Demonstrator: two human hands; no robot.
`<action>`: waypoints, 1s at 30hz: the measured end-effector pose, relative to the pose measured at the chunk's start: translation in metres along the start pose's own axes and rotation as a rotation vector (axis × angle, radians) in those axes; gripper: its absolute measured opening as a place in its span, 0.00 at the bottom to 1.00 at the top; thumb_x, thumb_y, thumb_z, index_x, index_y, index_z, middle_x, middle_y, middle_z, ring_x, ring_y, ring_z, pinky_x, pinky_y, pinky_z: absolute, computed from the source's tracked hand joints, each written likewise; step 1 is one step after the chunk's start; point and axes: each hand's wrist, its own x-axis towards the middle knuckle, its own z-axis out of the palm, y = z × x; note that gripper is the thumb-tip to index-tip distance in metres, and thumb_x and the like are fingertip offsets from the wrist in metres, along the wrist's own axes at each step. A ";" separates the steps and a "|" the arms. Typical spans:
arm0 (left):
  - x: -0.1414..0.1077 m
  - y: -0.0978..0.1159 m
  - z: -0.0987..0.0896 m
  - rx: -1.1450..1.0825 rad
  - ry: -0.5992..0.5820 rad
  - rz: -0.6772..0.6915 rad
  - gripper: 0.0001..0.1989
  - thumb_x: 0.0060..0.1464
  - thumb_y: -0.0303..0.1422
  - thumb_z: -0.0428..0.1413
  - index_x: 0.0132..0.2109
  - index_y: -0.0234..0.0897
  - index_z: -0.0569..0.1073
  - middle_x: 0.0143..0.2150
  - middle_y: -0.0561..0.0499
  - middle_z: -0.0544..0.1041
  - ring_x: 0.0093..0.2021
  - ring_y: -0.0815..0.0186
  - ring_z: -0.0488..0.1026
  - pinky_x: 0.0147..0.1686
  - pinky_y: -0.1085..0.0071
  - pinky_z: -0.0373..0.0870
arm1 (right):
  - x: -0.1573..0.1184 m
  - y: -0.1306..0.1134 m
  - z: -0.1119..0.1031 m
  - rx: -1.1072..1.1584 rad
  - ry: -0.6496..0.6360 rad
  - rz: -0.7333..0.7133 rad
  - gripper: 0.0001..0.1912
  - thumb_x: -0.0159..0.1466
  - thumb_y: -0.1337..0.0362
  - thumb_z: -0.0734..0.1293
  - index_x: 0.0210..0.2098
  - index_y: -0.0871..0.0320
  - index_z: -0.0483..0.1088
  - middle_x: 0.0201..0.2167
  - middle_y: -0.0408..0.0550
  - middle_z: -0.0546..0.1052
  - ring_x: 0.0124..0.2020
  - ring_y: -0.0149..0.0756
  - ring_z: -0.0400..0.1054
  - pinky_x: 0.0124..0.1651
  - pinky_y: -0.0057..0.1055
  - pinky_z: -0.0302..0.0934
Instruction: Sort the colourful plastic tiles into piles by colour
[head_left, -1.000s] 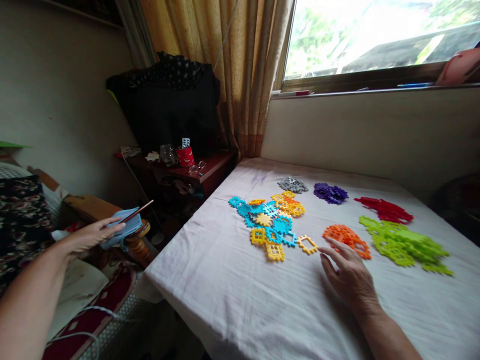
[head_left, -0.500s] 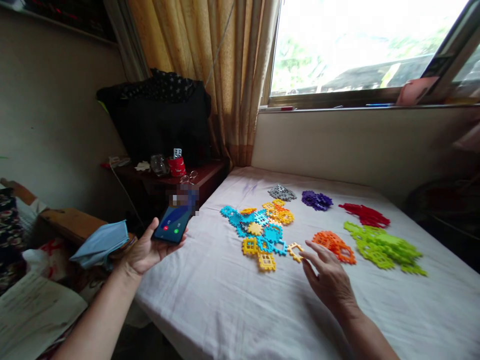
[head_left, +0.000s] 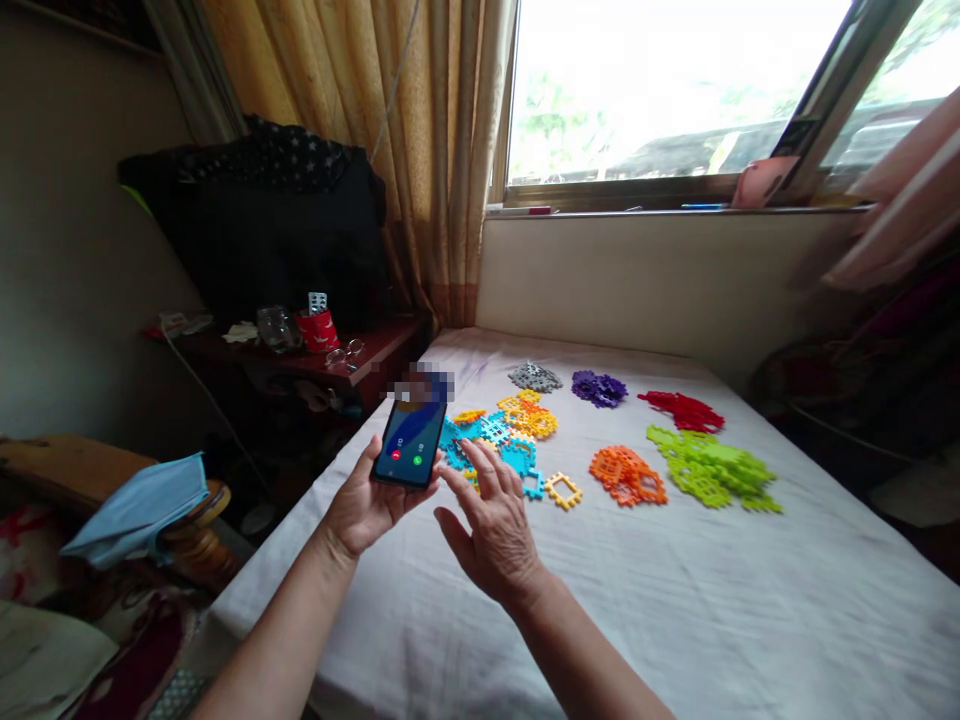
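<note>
My left hand [head_left: 371,505] holds a smartphone [head_left: 409,440] by its lower end, screen facing me, with a red and a green call button lit. Just right of the phone, my right hand [head_left: 491,515] hovers with fingers apart and nothing in them. Behind its fingers lie blue interlocking plastic pieces [head_left: 519,455], partly hidden, with yellow pieces [head_left: 531,415] beyond them. A single pale yellow square frame piece [head_left: 563,491] rests on the sheet to the right of my right hand.
Piles of orange [head_left: 626,475], lime green [head_left: 716,465], red [head_left: 684,410], purple [head_left: 598,388] and grey pieces [head_left: 535,376] lie on the bed sheet [head_left: 675,600]. A side table [head_left: 382,350] holds glasses [head_left: 345,353] and a red cup [head_left: 318,330]. A blue face mask [head_left: 139,505] hangs at left.
My right hand has moved left from beside the pale yellow frame piece to beside the phone. The phone in my left hand has come right, over the bed. The view has turned slightly right.
</note>
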 end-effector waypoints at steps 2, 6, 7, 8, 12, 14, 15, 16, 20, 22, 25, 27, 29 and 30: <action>0.003 -0.005 0.003 0.001 0.000 -0.009 0.32 0.64 0.48 0.50 0.64 0.28 0.65 0.52 0.35 0.79 0.50 0.56 0.78 0.55 0.58 0.72 | -0.001 0.000 0.002 -0.008 0.009 0.011 0.21 0.66 0.60 0.66 0.58 0.51 0.68 0.67 0.56 0.60 0.69 0.51 0.51 0.63 0.50 0.53; 0.007 -0.011 0.005 -0.010 0.004 -0.030 0.30 0.64 0.48 0.50 0.62 0.29 0.69 0.52 0.37 0.79 0.50 0.58 0.78 0.54 0.60 0.73 | -0.003 0.002 0.005 -0.019 0.004 0.017 0.21 0.66 0.59 0.66 0.58 0.51 0.68 0.68 0.56 0.59 0.70 0.51 0.49 0.65 0.50 0.51; 0.008 -0.012 0.005 -0.016 0.006 -0.035 0.29 0.64 0.48 0.50 0.61 0.29 0.70 0.52 0.37 0.79 0.50 0.58 0.78 0.53 0.60 0.73 | -0.003 0.001 0.005 -0.020 0.000 0.016 0.21 0.66 0.58 0.66 0.58 0.51 0.68 0.68 0.56 0.59 0.70 0.50 0.49 0.65 0.50 0.51; 0.009 -0.013 0.006 -0.019 0.008 -0.038 0.29 0.64 0.48 0.49 0.60 0.28 0.71 0.51 0.37 0.80 0.50 0.58 0.78 0.53 0.61 0.73 | -0.002 0.001 0.006 -0.020 -0.002 0.015 0.22 0.66 0.58 0.66 0.59 0.50 0.67 0.68 0.55 0.59 0.70 0.49 0.49 0.65 0.49 0.50; 0.010 -0.018 0.009 -0.005 0.002 -0.044 0.26 0.64 0.47 0.50 0.56 0.28 0.74 0.48 0.38 0.81 0.47 0.59 0.79 0.50 0.64 0.74 | 0.002 -0.003 0.009 -0.006 -0.030 0.014 0.24 0.65 0.57 0.67 0.60 0.48 0.67 0.69 0.52 0.57 0.70 0.49 0.48 0.67 0.49 0.48; 0.011 -0.020 0.011 0.009 0.008 -0.042 0.25 0.64 0.47 0.51 0.56 0.30 0.74 0.47 0.40 0.81 0.47 0.60 0.79 0.50 0.65 0.74 | 0.006 -0.005 0.010 0.001 -0.051 0.018 0.24 0.65 0.57 0.68 0.60 0.46 0.67 0.69 0.50 0.57 0.70 0.50 0.48 0.67 0.50 0.47; 0.011 -0.021 0.012 0.018 0.019 -0.041 0.25 0.64 0.46 0.51 0.56 0.31 0.74 0.47 0.40 0.82 0.46 0.60 0.80 0.50 0.66 0.74 | 0.007 -0.006 0.010 0.004 -0.058 0.018 0.24 0.64 0.57 0.68 0.60 0.45 0.67 0.69 0.50 0.57 0.70 0.50 0.48 0.67 0.51 0.47; 0.011 -0.022 0.013 0.030 0.033 -0.035 0.24 0.64 0.46 0.51 0.55 0.31 0.75 0.47 0.40 0.82 0.46 0.60 0.80 0.49 0.66 0.75 | 0.009 -0.006 0.011 0.008 -0.059 0.016 0.24 0.64 0.57 0.68 0.60 0.44 0.68 0.69 0.49 0.57 0.70 0.50 0.48 0.67 0.51 0.47; 0.010 -0.017 0.012 0.122 0.097 -0.007 0.24 0.64 0.46 0.50 0.52 0.30 0.76 0.45 0.40 0.82 0.42 0.59 0.81 0.45 0.65 0.77 | 0.008 0.003 0.007 0.011 -0.032 0.040 0.22 0.66 0.59 0.66 0.59 0.48 0.68 0.69 0.53 0.58 0.69 0.50 0.49 0.66 0.51 0.50; 0.005 -0.007 0.008 0.181 0.130 0.011 0.24 0.64 0.46 0.50 0.50 0.30 0.77 0.44 0.40 0.82 0.42 0.57 0.81 0.47 0.63 0.77 | 0.002 0.014 0.004 -0.010 -0.021 0.072 0.21 0.67 0.60 0.65 0.59 0.51 0.68 0.68 0.56 0.60 0.68 0.50 0.51 0.65 0.51 0.52; -0.006 0.018 -0.001 0.277 0.251 0.071 0.23 0.65 0.45 0.49 0.50 0.30 0.77 0.45 0.40 0.82 0.44 0.56 0.80 0.49 0.62 0.76 | -0.014 0.039 0.000 -0.065 -0.023 0.105 0.20 0.68 0.61 0.63 0.59 0.54 0.68 0.65 0.59 0.62 0.66 0.51 0.55 0.63 0.52 0.55; -0.016 0.040 -0.007 0.334 0.387 0.125 0.21 0.65 0.43 0.49 0.50 0.30 0.76 0.44 0.39 0.82 0.43 0.56 0.80 0.47 0.63 0.77 | -0.028 0.057 -0.003 -0.110 -0.027 0.104 0.19 0.68 0.61 0.62 0.58 0.56 0.68 0.64 0.60 0.64 0.66 0.52 0.56 0.62 0.52 0.57; -0.027 0.062 -0.014 0.374 0.529 0.197 0.19 0.65 0.41 0.49 0.51 0.30 0.75 0.43 0.40 0.82 0.42 0.58 0.80 0.45 0.65 0.77 | -0.042 0.071 -0.005 -0.156 -0.031 0.095 0.18 0.69 0.61 0.62 0.56 0.57 0.69 0.64 0.61 0.65 0.65 0.52 0.58 0.61 0.52 0.58; -0.033 0.072 -0.017 0.401 0.586 0.228 0.19 0.65 0.40 0.49 0.51 0.30 0.74 0.42 0.41 0.82 0.42 0.59 0.80 0.45 0.65 0.77 | -0.048 0.077 -0.005 -0.176 -0.031 0.096 0.17 0.69 0.61 0.62 0.56 0.57 0.69 0.63 0.61 0.65 0.65 0.52 0.58 0.61 0.52 0.58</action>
